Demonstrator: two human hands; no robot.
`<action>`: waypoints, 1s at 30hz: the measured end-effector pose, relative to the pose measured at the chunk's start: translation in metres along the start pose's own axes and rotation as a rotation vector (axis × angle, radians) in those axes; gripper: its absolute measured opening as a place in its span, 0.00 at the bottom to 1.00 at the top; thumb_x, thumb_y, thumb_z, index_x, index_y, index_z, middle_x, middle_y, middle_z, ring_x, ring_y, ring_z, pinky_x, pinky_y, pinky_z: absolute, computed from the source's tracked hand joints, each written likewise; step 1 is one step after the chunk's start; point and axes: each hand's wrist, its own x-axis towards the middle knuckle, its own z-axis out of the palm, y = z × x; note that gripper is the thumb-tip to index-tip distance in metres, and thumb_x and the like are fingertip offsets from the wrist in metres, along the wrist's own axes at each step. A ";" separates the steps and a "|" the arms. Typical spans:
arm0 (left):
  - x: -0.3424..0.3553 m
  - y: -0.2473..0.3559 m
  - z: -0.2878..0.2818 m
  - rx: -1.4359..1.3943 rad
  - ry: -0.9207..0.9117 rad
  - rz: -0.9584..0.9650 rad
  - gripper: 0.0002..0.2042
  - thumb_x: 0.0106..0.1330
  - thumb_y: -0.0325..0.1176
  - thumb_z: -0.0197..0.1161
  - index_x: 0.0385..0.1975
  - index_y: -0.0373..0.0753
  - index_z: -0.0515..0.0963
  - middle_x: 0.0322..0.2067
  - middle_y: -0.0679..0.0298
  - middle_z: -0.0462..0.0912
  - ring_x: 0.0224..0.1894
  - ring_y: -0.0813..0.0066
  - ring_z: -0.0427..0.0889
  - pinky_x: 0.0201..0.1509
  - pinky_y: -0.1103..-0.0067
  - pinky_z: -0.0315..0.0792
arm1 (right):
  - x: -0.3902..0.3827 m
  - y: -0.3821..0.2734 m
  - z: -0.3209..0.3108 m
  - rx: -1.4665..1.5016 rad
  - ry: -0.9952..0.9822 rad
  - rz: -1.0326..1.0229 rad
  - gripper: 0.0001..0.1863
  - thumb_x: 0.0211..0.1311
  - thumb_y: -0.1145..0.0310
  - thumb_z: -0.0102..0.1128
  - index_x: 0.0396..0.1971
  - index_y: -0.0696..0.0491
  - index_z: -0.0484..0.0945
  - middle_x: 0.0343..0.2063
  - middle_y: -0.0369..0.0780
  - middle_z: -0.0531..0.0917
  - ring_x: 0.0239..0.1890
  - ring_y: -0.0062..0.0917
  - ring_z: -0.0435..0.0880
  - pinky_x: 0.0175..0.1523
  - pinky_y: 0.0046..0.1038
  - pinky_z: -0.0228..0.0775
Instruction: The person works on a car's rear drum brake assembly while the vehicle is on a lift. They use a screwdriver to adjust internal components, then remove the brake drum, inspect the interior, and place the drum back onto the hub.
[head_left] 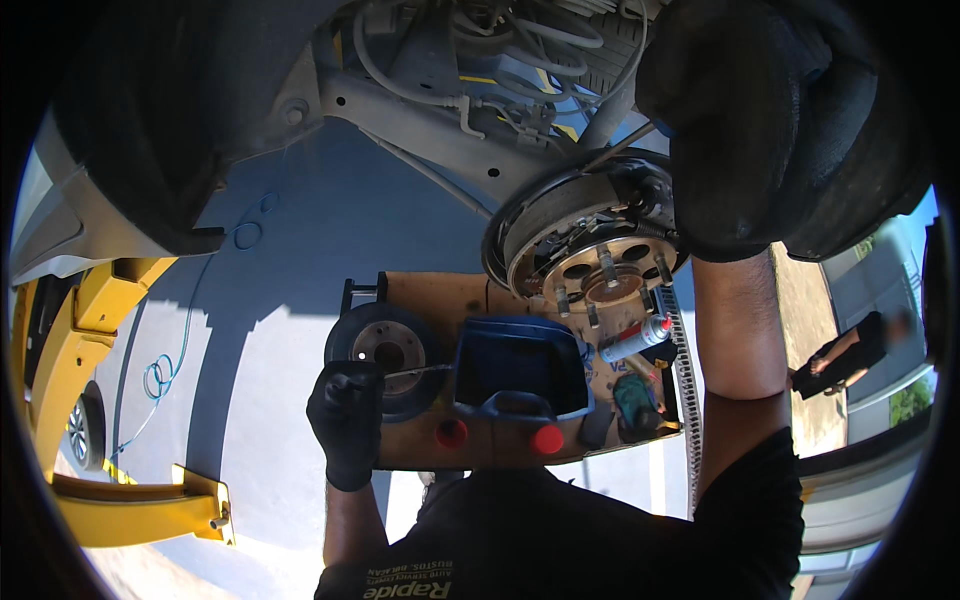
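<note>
A pale floor (268, 375), part shaded, lay beyond the bench (432, 290). The work looked half done: one drum (385, 345) was off, at the bench's left edge, and not yet back on the one bare hub (615, 288) above the far right corner. You had one blue tub (525, 365), one spray can (630, 340) by the right edge and two red caps (547, 438) along the near edge. Your left grip (345, 415) pinched one thin rod (408, 372); whether your right grip (745, 140) held anything, I couldn't tell.

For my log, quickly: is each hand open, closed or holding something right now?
Left hand: closed, holding a thin rod.
Right hand: beside the brake; open or closed, I can't tell.
</note>
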 end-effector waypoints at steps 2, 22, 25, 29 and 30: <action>0.000 0.008 0.000 0.018 0.003 -0.028 0.03 0.70 0.21 0.64 0.39 0.35 0.78 0.41 0.61 0.84 0.41 0.75 0.83 0.44 0.81 0.78 | 0.003 -0.001 0.000 -0.014 0.014 -0.015 0.23 0.77 0.58 0.52 0.61 0.58 0.65 0.31 0.38 0.76 0.19 0.18 0.71 0.21 0.22 0.64; 0.026 0.040 0.035 0.055 0.023 0.065 0.07 0.64 0.17 0.67 0.38 0.34 0.81 0.36 0.64 0.85 0.35 0.79 0.83 0.39 0.82 0.76 | 0.014 0.025 -0.031 0.116 0.044 0.173 0.10 0.75 0.69 0.56 0.49 0.56 0.72 0.24 0.30 0.74 0.17 0.11 0.67 0.21 0.18 0.57; 0.029 0.039 0.041 -0.036 0.016 0.058 0.07 0.64 0.16 0.67 0.38 0.35 0.83 0.34 0.67 0.85 0.35 0.84 0.82 0.37 0.85 0.74 | 0.026 0.039 -0.031 -0.001 0.119 0.210 0.08 0.75 0.69 0.55 0.46 0.57 0.73 0.25 0.31 0.75 0.21 0.12 0.69 0.25 0.19 0.61; 0.042 0.045 0.044 -0.012 -0.010 0.194 0.07 0.63 0.17 0.66 0.38 0.34 0.82 0.36 0.64 0.85 0.36 0.78 0.84 0.40 0.82 0.76 | 0.034 0.067 -0.046 -0.189 -0.020 0.126 0.04 0.72 0.72 0.55 0.39 0.57 0.77 0.30 0.34 0.76 0.32 0.19 0.74 0.37 0.24 0.68; 0.046 0.046 0.043 -0.005 0.002 0.232 0.07 0.63 0.17 0.66 0.38 0.33 0.82 0.37 0.63 0.85 0.37 0.77 0.84 0.41 0.82 0.76 | 0.035 0.070 -0.045 -0.192 -0.020 0.148 0.04 0.71 0.73 0.55 0.39 0.57 0.77 0.30 0.35 0.76 0.32 0.19 0.74 0.37 0.25 0.69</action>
